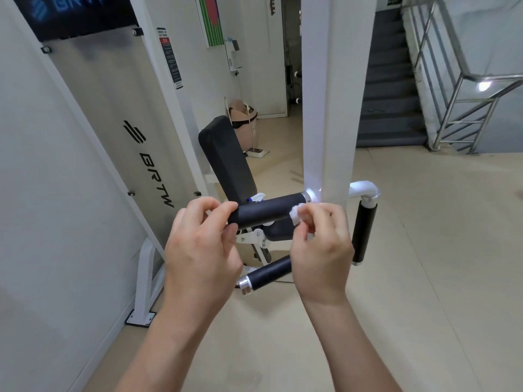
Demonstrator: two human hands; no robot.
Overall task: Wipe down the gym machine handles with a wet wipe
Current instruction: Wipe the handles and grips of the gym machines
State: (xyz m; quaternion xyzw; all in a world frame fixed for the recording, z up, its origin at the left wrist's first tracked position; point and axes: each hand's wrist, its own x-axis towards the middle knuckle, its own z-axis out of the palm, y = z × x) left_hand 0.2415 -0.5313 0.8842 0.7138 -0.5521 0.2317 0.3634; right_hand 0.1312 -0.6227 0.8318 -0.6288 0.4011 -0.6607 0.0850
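1. Hands meet on the top handle (268,210), seen from the head camera: the left hand (203,241) pinches its free end, and the right hand (319,250) pinches a wadded wet wipe (295,215) against the far end.
2. Progress looks early. The upright handle (363,230) beside the right hand and the slanted handle (268,273) below both hands likely remain to be wiped.

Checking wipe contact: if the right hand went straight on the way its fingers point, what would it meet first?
The horizontal black handle, near its chrome collar. The right hand, pinching the wet wipe, points up at it; the wipe may already touch, depth unclear.
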